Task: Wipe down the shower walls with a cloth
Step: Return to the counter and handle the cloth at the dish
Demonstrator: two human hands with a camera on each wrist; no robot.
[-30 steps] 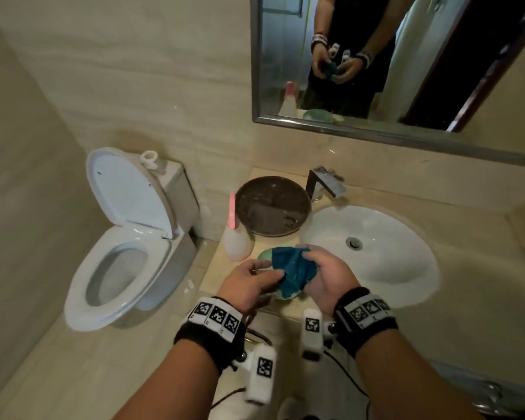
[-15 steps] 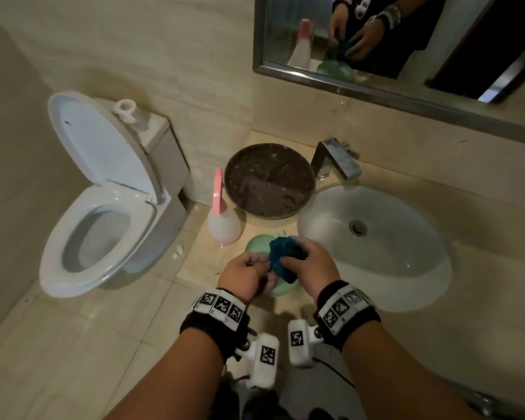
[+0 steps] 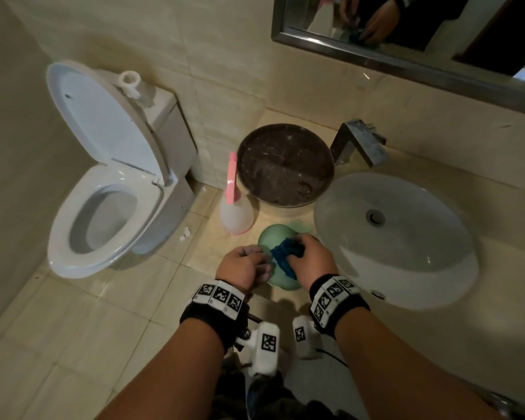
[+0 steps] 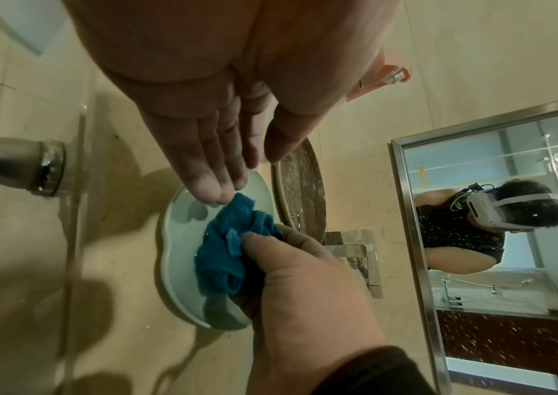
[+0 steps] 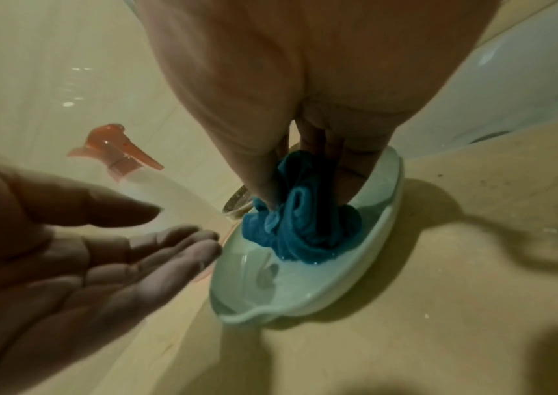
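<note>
Cloth [image 3: 286,256], dark teal and bunched up, sits low in the middle of the head view, inside a pale green dish [image 3: 270,239] that stands on the beige counter [image 3: 497,244]. The right hand [image 3: 311,262] grips the cloth from above with curled fingers and thumb; in the right wrist view the fingers [image 5: 264,184] press the wet bundle [image 5: 299,229] down into the water of the dish [image 5: 308,299]. The left hand [image 3: 244,266] is just beside, to the left, with its fingers straight and close together, holding nothing. In the left wrist view its fingertips [image 4: 208,187] are just at one corner of the cloth [image 4: 234,251]; whether they touch it I cannot tell. Above the dish stands a spray bottle [image 3: 235,212] with pink trigger, next to a dark round basin [image 3: 285,165]. The white sink [image 3: 406,253] is at the right and the toilet [image 3: 103,189] at the left.
</note>
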